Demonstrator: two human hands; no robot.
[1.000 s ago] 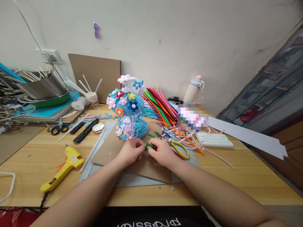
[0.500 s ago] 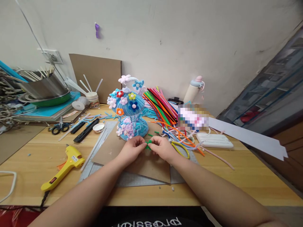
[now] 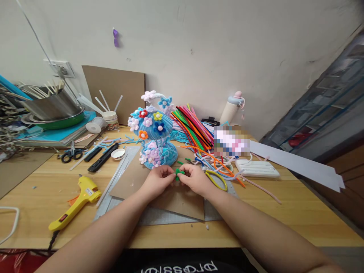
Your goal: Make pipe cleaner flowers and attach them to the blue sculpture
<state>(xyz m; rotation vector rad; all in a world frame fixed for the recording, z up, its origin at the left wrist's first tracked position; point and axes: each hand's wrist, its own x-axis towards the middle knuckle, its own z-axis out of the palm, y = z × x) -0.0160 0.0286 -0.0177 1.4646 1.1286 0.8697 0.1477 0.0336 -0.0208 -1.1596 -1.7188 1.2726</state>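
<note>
A small green pipe-cleaner flower (image 3: 178, 174) is pinched between my two hands, its petals partly hidden by the fingertips. My left hand (image 3: 160, 179) grips it from the left with thumb and forefinger. From the right, my right hand (image 3: 195, 178) pinches its other side. Both hands are above a brown cardboard sheet (image 3: 182, 203). Just behind them stands a blue mushroom-shaped pipe-cleaner piece (image 3: 159, 132) covered in small coloured flowers. Short green pipe-cleaner pieces (image 3: 180, 163) lie beyond my fingers, and yellow-handled scissors (image 3: 217, 180) lie beside my right hand.
A yellow glue gun (image 3: 75, 203) lies at the left, its cord trailing off the table's front edge. Black-handled scissors (image 3: 71, 154) and a black utility knife (image 3: 104, 157) lie behind it. Bundled coloured pipe cleaners (image 3: 196, 129), a white box (image 3: 257, 168) and a bottle (image 3: 231, 108) are toward the right.
My fingertips have shifted slightly on the green flower, and more of its petals show between them. The camera view has moved very slightly.
</note>
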